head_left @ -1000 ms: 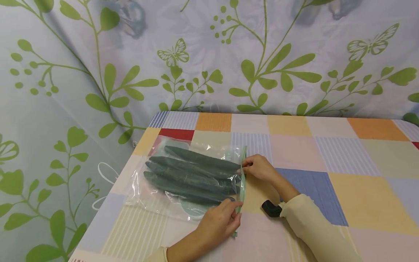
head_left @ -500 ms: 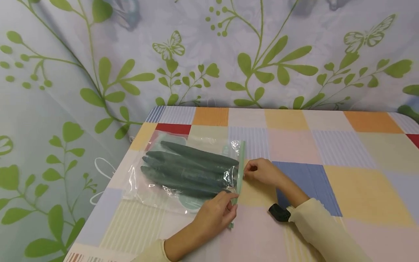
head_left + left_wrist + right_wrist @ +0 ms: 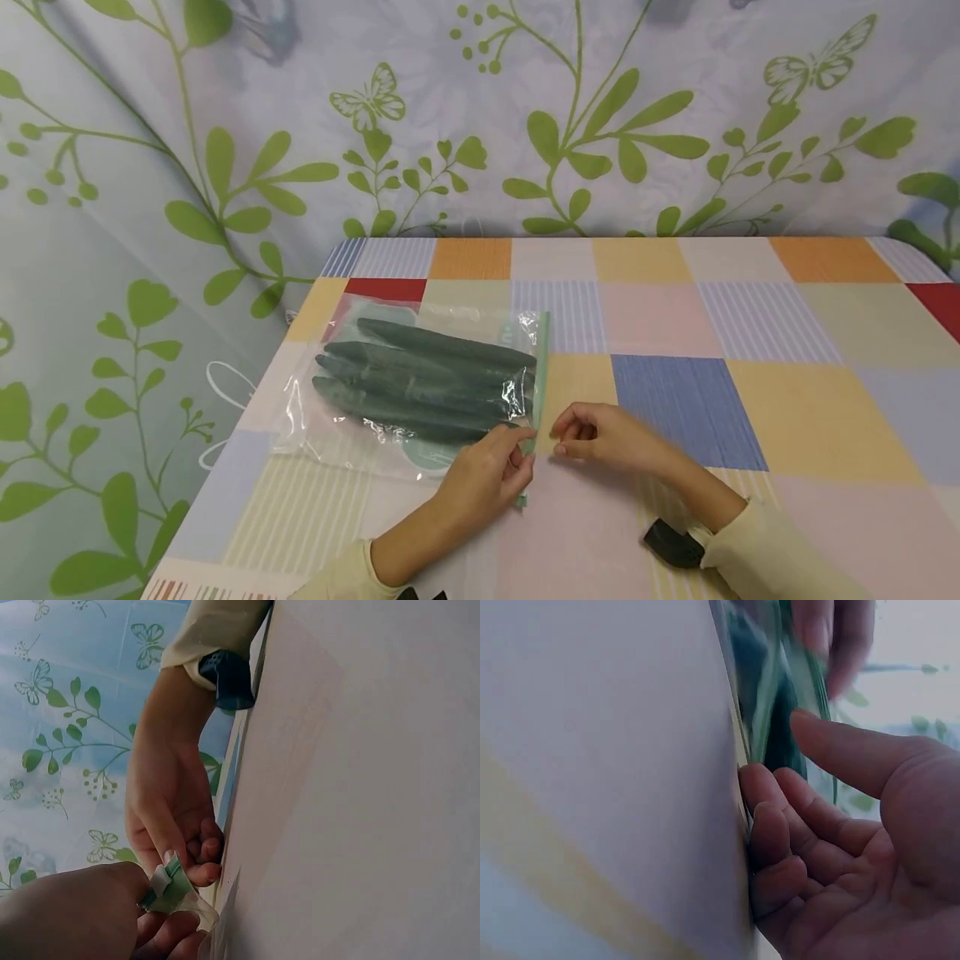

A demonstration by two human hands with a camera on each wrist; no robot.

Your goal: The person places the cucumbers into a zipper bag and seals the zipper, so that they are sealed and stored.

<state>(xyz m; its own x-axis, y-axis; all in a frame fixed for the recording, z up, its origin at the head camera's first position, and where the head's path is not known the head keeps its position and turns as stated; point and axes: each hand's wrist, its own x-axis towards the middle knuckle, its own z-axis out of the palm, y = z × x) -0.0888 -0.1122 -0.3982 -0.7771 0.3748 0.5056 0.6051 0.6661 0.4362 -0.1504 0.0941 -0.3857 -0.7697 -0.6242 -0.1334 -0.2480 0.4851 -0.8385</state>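
A clear zip bag (image 3: 300, 433) with a green zip edge (image 3: 542, 367) lies flat on the table. Inside it are several long dark green cucumbers (image 3: 420, 383), side by side. My left hand (image 3: 483, 479) pinches the zip edge near its front end; the left wrist view shows the green strip (image 3: 174, 889) between thumb and fingers. My right hand (image 3: 600, 437) is just right of the zip edge, apart from it, with loosely curled fingers and nothing in them. In the right wrist view, the right hand (image 3: 847, 840) shows a gap between thumb and fingers.
The table is covered by a patchwork cloth (image 3: 810, 417). A white cord loop (image 3: 228, 383) hangs at the table's left edge. Behind stands a leaf-patterned curtain (image 3: 450, 108). A black wrist device (image 3: 673, 543) sits at the right sleeve.
My right hand has let go of the zip edge and moved toward the front, close to the left hand. The left hand keeps its pinch. The head view has shifted slightly.
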